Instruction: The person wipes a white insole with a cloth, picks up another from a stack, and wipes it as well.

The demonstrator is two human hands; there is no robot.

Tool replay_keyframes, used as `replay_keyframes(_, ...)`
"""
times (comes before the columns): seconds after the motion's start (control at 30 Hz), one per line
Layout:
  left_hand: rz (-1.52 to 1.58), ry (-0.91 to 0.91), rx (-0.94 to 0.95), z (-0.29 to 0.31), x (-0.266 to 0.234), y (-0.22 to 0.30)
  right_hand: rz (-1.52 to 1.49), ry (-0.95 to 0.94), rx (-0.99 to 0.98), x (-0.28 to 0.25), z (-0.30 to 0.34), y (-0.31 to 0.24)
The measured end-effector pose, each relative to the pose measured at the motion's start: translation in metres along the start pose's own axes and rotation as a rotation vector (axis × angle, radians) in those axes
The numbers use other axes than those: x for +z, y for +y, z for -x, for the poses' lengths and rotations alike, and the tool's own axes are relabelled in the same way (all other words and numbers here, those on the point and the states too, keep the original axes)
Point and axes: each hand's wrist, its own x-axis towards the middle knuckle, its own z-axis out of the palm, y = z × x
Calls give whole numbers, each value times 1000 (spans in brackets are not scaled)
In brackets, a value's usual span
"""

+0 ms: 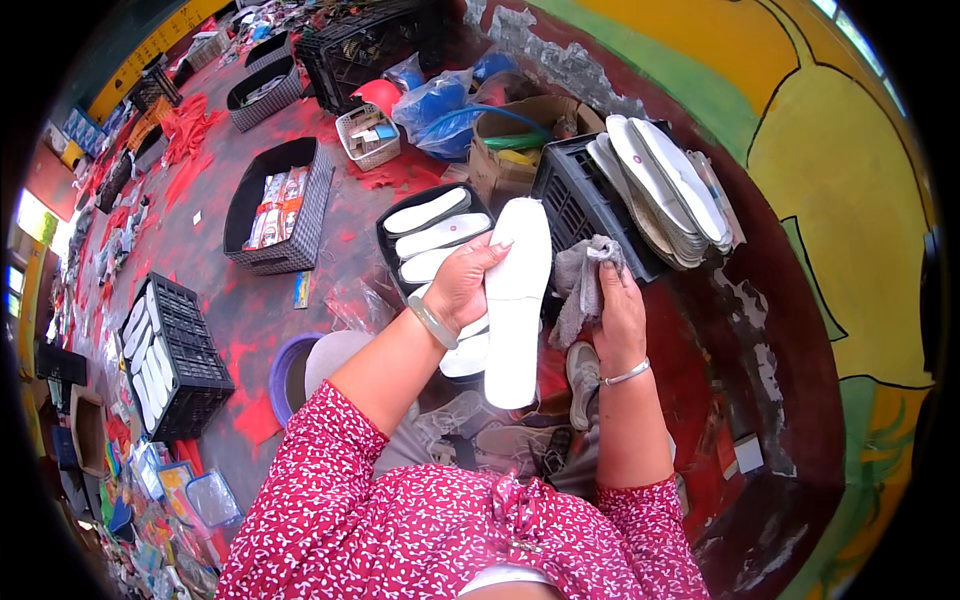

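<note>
Left hand [462, 285] is clamped on the insole [518, 300], at its right; right hand [622, 310] grips the cloth [580, 290]. Step judged: wiping. Next move likely calls for cloth against insole, held steady.

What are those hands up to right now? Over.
Left hand gripping white insole. Right hand holding grey cloth. No obstruction seen between insole and cloth.
</note>
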Motion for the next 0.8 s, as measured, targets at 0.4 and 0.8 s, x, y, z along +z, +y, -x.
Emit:
replay_keyframes(0.4, -770, -63, -31, 8, 16, -18, 205, -101, -179, -14, -3, -7)
replay_keyframes(0.8, -879, -95, 32, 10, 19, -28, 988, -2, -521, 0, 3, -4)
